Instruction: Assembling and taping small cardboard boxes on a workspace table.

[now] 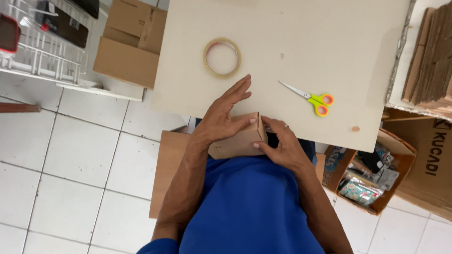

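A small brown cardboard box (238, 141) rests at the near edge of the pale table (292, 28), against my body. My left hand (223, 113) lies over its top with fingers stretched flat and the thumb pressing a flap. My right hand (278, 143) grips the box's right end, fingers curled around the open side. A roll of clear tape (222, 57) lies on the table beyond my left hand. Yellow-and-orange scissors (310, 98) lie to the right of the hands.
A large cardboard box (129, 44) stands on the tiled floor at the left, beside a white wire rack (42, 51). At right an open carton (372, 181) holds packets, with stacked flat cardboard (433, 56) above it. A wooden seat (169, 160) is under me.
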